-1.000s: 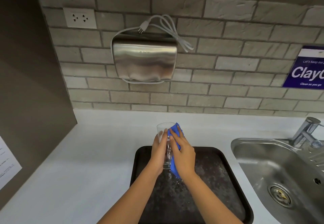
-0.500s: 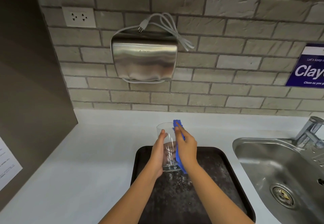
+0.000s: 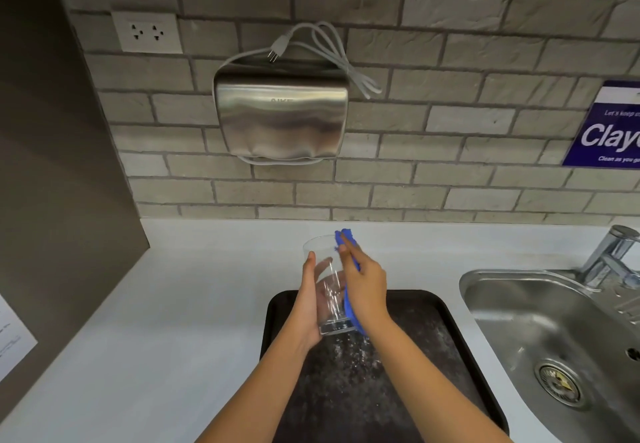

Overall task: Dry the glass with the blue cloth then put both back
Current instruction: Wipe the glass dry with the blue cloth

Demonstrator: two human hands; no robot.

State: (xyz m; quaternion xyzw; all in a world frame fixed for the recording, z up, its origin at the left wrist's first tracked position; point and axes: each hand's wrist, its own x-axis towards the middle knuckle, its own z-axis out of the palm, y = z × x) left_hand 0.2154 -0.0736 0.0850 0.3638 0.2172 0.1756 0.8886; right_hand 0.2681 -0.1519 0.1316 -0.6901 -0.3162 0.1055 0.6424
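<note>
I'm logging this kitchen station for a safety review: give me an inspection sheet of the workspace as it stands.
Surface: white counter, dark tray speckled with droplets.
Job's things: glass held above the tray; blue cloth pressed to its right side.
Clutter: nothing seen.
Hands: left hand grips the glass; right hand holds the cloth.
Cables: unplugged cord draped over the hand dryer.
Surroundings: brick wall, socket, sink, tap, blue sign.

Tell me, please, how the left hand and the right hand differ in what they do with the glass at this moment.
The left hand grips the glass directly with bare skin; the right hand presses the blue cloth against the glass's right side. The left hand sits lower, around the body; the right hand's fingers reach up to the rim. Both hold the glass above the dark tray.
</note>
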